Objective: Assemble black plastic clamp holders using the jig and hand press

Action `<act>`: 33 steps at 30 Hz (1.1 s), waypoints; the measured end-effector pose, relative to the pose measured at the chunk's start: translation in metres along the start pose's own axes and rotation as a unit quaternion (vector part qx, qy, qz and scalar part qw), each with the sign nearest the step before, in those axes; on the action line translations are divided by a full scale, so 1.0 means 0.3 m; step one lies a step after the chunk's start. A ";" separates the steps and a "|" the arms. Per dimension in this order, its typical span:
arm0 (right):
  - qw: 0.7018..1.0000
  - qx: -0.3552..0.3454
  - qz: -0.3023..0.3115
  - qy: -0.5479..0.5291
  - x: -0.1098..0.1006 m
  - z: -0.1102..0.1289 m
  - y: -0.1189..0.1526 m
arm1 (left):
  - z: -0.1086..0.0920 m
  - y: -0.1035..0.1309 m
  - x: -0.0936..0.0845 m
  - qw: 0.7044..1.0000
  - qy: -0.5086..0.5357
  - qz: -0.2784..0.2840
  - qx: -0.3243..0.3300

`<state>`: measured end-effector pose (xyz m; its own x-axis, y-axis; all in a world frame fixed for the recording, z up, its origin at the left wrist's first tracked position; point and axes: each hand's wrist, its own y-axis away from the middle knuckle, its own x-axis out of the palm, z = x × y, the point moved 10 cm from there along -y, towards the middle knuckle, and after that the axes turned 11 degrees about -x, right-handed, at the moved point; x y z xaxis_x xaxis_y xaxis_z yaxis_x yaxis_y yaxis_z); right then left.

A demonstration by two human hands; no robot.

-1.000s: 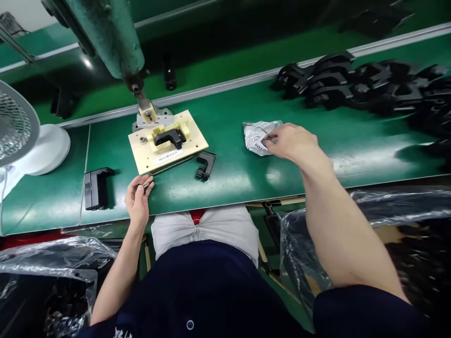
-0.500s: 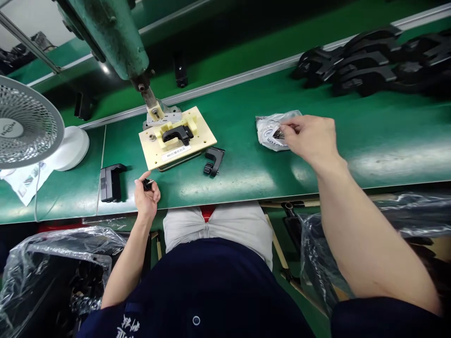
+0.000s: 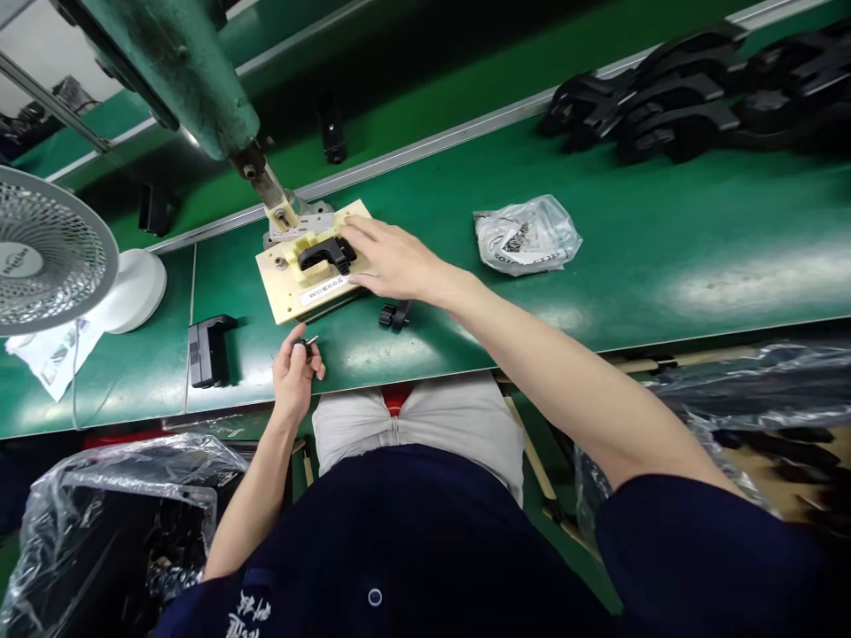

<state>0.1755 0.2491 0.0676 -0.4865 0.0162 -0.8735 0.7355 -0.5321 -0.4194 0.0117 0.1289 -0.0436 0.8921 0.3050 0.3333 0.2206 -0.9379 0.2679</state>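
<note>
My left hand (image 3: 297, 370) is closed around a small black knob with a metal stud (image 3: 307, 346), near the bench's front edge. My right hand (image 3: 392, 257) reaches over the right side of the cream fixture plate (image 3: 276, 297), its fingers beside the black clamp part (image 3: 324, 254) seated there. Whether its fingertips hold anything is not visible. Partly under my right hand lies another black bracket with a knob (image 3: 394, 315). To the right is an open plastic bag of small dark parts (image 3: 525, 237).
A green press (image 3: 192, 80) rises over the fixture. At the left stand a fan (image 3: 50, 252) and a black part (image 3: 210, 352). Black parts (image 3: 665, 97) are piled at the back right. Plastic-lined bins (image 3: 133, 452) flank my lap.
My right hand has left the plastic bag and moved left to the fixture plate. My left hand, still with the knob, has shifted slightly right in view.
</note>
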 end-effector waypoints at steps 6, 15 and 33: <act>0.997 0.000 0.040 -0.062 0.021 -0.041 -0.146 | -0.055 0.078 0.002 0.994 -0.083 0.013 0.071; 0.941 0.125 -0.146 -0.278 -0.094 0.135 0.108 | -0.355 0.211 0.093 0.908 -0.235 -0.034 0.344; 0.816 0.306 -0.459 -0.171 0.181 0.290 0.618 | 0.029 0.288 0.098 0.764 -0.535 -0.023 0.360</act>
<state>0.2445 0.0778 -0.0361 -0.8808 0.4635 -0.0969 -0.3349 -0.7543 -0.5647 0.0604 0.0555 -0.0185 0.6034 0.3917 -0.6946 0.0776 -0.8958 -0.4377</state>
